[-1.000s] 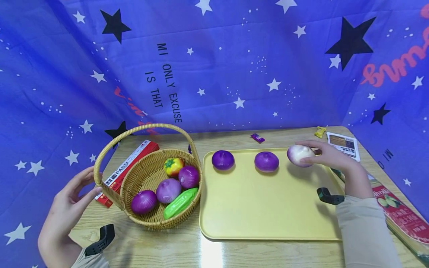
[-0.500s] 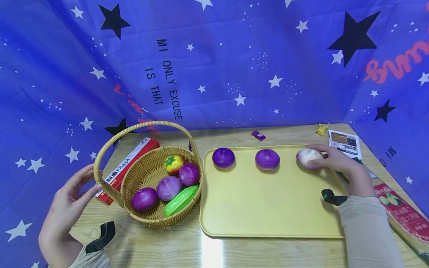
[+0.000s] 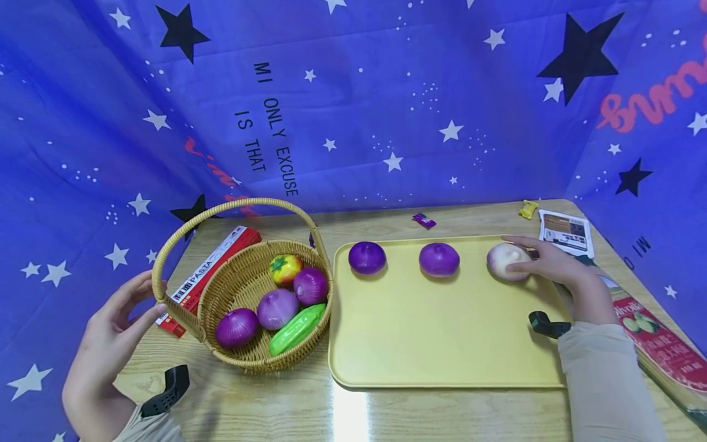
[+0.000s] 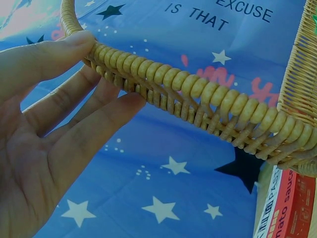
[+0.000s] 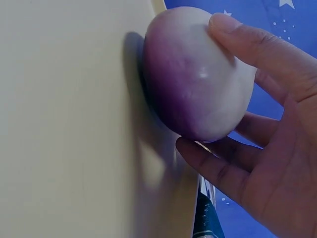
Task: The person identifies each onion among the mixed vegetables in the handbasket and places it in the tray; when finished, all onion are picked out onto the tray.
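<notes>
My left hand (image 3: 113, 328) pinches the handle (image 4: 183, 84) of a round wicker basket (image 3: 229, 285), thumb on one side and fingertips on the other. In the basket lie several purple onions (image 3: 236, 327), a green cucumber-like vegetable (image 3: 297, 329) and a small yellow-and-red fruit (image 3: 285, 269) with a green leafy top. My right hand (image 3: 552, 264) holds a white-and-purple onion (image 5: 193, 74) close over the right back part of the yellow tray (image 3: 442, 344). Two purple onions (image 3: 367, 258) stand in a row on the tray, left of the held one.
Behind the basket lies a red pasta box (image 3: 245, 239). A purple candy (image 3: 424, 221) and a yellow candy (image 3: 528, 209) sit at the table's back. A white packet (image 3: 566, 233) and a red-and-green package (image 3: 657, 337) lie right of the tray. A blue star-printed cloth (image 3: 353, 110) surrounds the table.
The right hand has moved the white-and-purple onion right and down to the tray, in line with the two purple onions. The left hand keeps its place on the basket handle.
</notes>
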The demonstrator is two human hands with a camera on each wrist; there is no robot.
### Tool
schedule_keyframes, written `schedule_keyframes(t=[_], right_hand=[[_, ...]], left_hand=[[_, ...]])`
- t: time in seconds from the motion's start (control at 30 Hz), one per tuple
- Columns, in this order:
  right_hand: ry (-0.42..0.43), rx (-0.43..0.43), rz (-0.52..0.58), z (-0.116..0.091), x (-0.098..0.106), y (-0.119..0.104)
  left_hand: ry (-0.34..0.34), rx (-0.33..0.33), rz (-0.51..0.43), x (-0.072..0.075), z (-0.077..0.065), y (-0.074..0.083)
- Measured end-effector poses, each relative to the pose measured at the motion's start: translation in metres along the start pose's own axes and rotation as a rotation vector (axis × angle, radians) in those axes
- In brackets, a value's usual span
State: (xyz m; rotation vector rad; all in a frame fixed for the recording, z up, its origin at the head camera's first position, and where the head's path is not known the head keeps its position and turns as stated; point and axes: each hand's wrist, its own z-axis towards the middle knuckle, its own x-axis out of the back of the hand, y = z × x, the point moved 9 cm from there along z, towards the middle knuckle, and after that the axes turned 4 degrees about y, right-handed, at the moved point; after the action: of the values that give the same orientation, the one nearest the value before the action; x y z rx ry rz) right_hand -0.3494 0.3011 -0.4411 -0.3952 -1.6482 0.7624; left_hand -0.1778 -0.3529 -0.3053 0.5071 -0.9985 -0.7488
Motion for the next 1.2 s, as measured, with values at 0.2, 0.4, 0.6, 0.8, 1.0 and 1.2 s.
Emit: schedule_keyframes(t=[0.2,0.4,0.6,0.8,1.0,1.2], right_hand=[[-0.011,-0.012,0.036,-0.002,-0.001,0.001],[-0.007,-0.021,0.051,-0.002,-0.002,0.001],[0.029,-0.004,0.049,-0.003,0.007,-0.002],[0.046,-0.018,0.050,-0.005,0.014,-0.009],[0.087,-0.025,0.023,-0.004,0.024,-0.018],[0.146,-0.016,-0.029,-0.002,0.034,-0.024]], left_hand=[[-0.006,0.014,-0.023,-0.001,-0.001,-0.002],[-0.004,0.028,-0.008,0.000,-0.002,-0.003],[-0.003,0.020,-0.023,0.000,-0.001,-0.001],[-0.005,0.003,-0.005,0.000,0.000,0.001],[-0.007,-0.002,-0.030,0.000,0.000,0.000],[-0.003,-0.003,-0.016,-0.001,0.000,-0.001]])
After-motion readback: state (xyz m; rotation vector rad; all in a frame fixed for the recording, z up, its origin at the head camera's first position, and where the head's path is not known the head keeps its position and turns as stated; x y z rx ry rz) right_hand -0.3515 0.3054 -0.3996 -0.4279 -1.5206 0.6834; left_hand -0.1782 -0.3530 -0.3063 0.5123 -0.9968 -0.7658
